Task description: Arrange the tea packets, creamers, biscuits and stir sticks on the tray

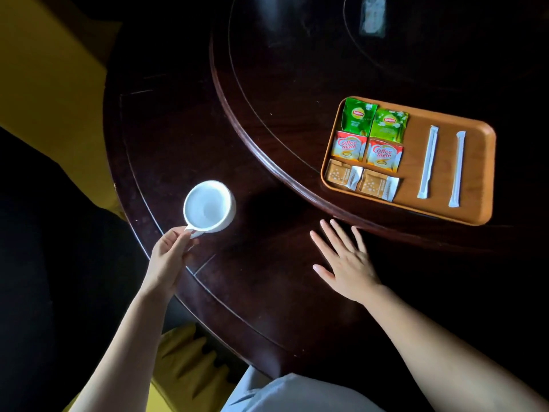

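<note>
The wooden tray [475, 173] stands on the raised round part of the dark bench [267, 278]. On its left side lie two green tea packets [374, 121], under them two red creamers [367, 151], and then two brown packets that are probably the biscuits [361, 181], though the print is too small to read. Two white stir sticks [442, 166] lie apart on the right side.

The left hand [169, 260] pinches the handle of a white cup [209, 208] near the bench edge. The right hand [346, 260] is flat and open on the bench and holds nothing.

The arrangement seems complete. The risk is the cup: held only at the handle, it may tip, or knock the tray and disturb the rows if it is carried there carelessly.
</note>
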Tool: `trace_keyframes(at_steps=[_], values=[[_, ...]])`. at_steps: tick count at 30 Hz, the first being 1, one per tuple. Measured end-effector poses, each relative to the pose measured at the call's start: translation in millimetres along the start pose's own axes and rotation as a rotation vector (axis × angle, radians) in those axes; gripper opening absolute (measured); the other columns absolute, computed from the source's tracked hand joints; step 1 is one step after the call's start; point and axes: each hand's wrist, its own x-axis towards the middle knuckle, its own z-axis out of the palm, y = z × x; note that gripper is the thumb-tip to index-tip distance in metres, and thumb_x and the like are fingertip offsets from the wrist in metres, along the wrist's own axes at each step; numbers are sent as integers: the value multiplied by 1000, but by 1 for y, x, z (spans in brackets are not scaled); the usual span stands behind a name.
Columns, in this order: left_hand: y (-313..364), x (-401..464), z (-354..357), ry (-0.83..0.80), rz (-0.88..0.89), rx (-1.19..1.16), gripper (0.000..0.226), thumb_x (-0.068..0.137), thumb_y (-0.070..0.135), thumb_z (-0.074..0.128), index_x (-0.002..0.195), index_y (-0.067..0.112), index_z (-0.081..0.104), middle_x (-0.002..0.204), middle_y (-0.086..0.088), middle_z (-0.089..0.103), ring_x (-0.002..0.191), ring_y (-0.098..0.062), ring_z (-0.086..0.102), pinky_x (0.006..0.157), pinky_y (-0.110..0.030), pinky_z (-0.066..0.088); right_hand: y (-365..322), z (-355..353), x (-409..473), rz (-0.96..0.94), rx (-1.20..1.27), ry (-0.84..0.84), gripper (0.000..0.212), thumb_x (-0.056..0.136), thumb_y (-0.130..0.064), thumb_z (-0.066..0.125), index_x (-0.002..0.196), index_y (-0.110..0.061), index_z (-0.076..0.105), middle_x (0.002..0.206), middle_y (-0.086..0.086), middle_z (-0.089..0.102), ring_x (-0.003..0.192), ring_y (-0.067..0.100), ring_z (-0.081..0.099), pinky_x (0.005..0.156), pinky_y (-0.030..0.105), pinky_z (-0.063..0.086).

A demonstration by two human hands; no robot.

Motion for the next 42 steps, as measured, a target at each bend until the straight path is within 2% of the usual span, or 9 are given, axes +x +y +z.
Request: trace_keyframes(at_steps=[7, 12, 16, 20, 23, 29, 33, 42], values=[[61, 41, 51, -132, 152, 99, 27, 94, 15, 45, 74, 26, 59, 73, 3, 51, 64, -1, 44, 53, -9, 38, 2, 2, -1, -5, 101, 36, 69, 83, -55, 40, 145, -28, 25, 154, 6, 29, 143, 22, 22, 113, 47, 12], [93, 83, 98, -200, 219, 174, 28, 95, 14, 42, 74, 27, 54, 64, 16, 58, 66, -1, 45, 55, -12, 36, 3, 3, 1, -9, 166, 62, 67, 80, -52, 46, 142, -31, 30, 153, 3, 32, 142, 20, 23, 113, 47, 13], [104, 112, 129, -311, 235, 262, 28, 95, 15, 41, 73, 27, 53, 71, 9, 52, 68, -2, 44, 56, -15, 33, 4, 3, 1, -3, 201, 84, 66, 80, -51, 46, 141, -32, 32, 153, 3, 32, 142, 18, 22, 113, 46, 13], [109, 132, 153, -406, 218, 287, 30, 95, 14, 43, 71, 27, 56, 59, 16, 57, 61, -1, 43, 51, -12, 35, 4, 4, 0, 6, 232, 89, 67, 80, -51, 48, 142, -33, 30, 154, 1, 30, 143, 16, 18, 114, 46, 14], [113, 144, 163, -450, 206, 289, 32, 95, 14, 43, 69, 27, 58, 57, 16, 56, 61, 0, 44, 49, -11, 34, 4, 3, 0, 10, 238, 92, 66, 80, -51, 48, 141, -33, 31, 153, 1, 31, 143, 17, 20, 113, 46, 15], [121, 159, 178, -478, 189, 344, 32, 94, 12, 43, 69, 27, 55, 56, 18, 59, 65, -2, 46, 49, -11, 35, 4, 3, 0, 2, 228, 95, 66, 80, -51, 48, 141, -31, 32, 153, 2, 31, 143, 17, 18, 112, 46, 17], [121, 166, 184, -502, 185, 355, 31, 95, 11, 42, 70, 26, 54, 56, 18, 59, 60, -1, 46, 49, -11, 34, 5, 3, 1, -2, 216, 90, 67, 80, -51, 47, 142, -31, 30, 154, 3, 30, 143, 18, 14, 112, 46, 15], [119, 171, 187, -494, 204, 383, 32, 94, 12, 42, 70, 29, 55, 73, 6, 51, 65, -4, 45, 50, -17, 31, 5, 4, 1, -1, 177, 66, 67, 82, -52, 45, 143, -32, 27, 155, 3, 27, 144, 20, 18, 113, 46, 12]])
